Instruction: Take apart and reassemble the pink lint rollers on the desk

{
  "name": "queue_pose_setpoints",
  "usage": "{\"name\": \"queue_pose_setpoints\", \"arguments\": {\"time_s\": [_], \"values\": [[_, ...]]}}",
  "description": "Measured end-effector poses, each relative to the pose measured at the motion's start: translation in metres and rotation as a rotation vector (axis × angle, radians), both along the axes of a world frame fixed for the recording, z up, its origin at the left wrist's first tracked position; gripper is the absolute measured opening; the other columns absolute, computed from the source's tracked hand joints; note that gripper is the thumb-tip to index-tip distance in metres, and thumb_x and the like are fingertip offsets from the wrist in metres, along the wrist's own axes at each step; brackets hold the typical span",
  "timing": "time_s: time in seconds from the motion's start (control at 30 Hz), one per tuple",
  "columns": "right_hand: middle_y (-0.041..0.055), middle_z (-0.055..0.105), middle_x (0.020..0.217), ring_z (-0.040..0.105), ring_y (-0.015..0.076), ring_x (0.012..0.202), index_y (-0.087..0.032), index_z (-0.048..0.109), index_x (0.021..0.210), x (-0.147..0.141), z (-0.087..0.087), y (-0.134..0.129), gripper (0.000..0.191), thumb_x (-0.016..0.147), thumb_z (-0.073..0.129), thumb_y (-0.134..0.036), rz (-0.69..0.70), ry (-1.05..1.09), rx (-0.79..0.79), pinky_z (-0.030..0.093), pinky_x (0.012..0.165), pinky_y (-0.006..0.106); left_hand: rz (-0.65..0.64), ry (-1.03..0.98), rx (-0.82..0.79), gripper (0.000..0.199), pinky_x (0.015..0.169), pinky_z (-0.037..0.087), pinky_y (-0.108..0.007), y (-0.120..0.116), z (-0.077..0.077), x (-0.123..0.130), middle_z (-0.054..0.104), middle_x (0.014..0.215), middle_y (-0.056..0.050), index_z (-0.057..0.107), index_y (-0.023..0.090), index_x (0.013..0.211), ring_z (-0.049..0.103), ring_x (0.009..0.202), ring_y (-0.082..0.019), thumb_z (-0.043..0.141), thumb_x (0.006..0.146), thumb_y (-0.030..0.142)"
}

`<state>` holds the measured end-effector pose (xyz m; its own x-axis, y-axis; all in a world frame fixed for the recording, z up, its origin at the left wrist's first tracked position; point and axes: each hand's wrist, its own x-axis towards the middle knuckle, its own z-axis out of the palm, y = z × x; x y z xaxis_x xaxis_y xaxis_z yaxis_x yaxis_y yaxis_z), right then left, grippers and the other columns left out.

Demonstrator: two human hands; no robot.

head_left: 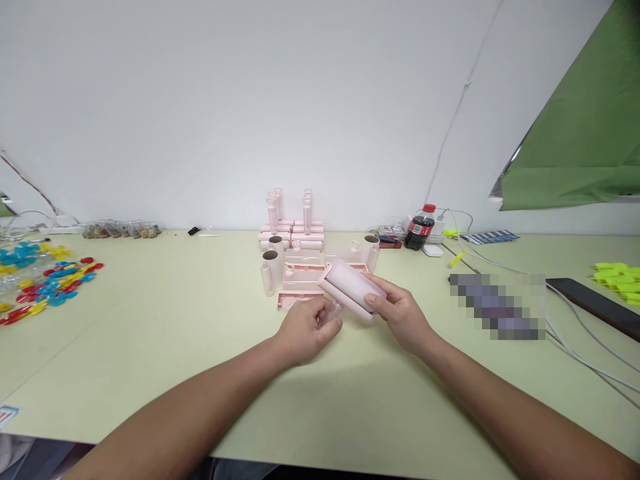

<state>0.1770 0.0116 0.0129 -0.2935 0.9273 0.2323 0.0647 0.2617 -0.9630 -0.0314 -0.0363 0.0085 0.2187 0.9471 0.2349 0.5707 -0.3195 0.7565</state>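
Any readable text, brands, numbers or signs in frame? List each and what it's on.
Nothing legible.
Bottle: label print too small to read.
Sticker, lower left: cut off by the frame, marks unreadable.
Blue-and-white cards: any print too small.
Pixelated item: obscured.

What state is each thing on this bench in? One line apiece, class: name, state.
Left hand: closed around a clear handle
Right hand: gripping the pink roller
Pink roller: tilted, held up
Paper rolls: standing on end
Front pink case: lying open
Rear handles: upright
Cola bottle: standing, capped, dark drink inside
Black slab: lying flat
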Motion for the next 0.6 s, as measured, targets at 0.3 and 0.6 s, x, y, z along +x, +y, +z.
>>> {"name": "queue_pose_setpoints", "arguments": {"time_s": [0.3, 0.6], "values": [[0.0077, 0.063, 0.127, 0.054, 0.0296, 0.117, -0.020, 0.063, 0.123, -0.003, 0.001, -0.003, 0.055, 0.075, 0.070, -0.045, -0.024, -0.020, -0.031, 0.044, 0.097, 0.039, -0.011, -0.058, -0.035, 0.021, 0.054, 0.028, -0.023, -0.001, -0.002, 0.000, 0.042, 0.062, 0.005, 0.051, 0.018, 0.075, 0.038, 0.057, -0.010, 0.058, 0.080, 0.038], [0.0084, 0.057, 0.125, 0.062, 0.0212, 0.093, -0.027, 0.054, 0.124, -0.007, -0.004, -0.002, 0.048, 0.091, 0.039, -0.060, 0.092, 0.367, -0.200, 0.054, 0.072, 0.035, 0.005, -0.385, -0.039, 0.023, 0.050, 0.029, -0.022, 0.001, -0.010, 0.002, 0.042, 0.062, 0.006, 0.057, 0.017, 0.083, 0.038, 0.053, -0.008, 0.062, 0.081, 0.040]]}}
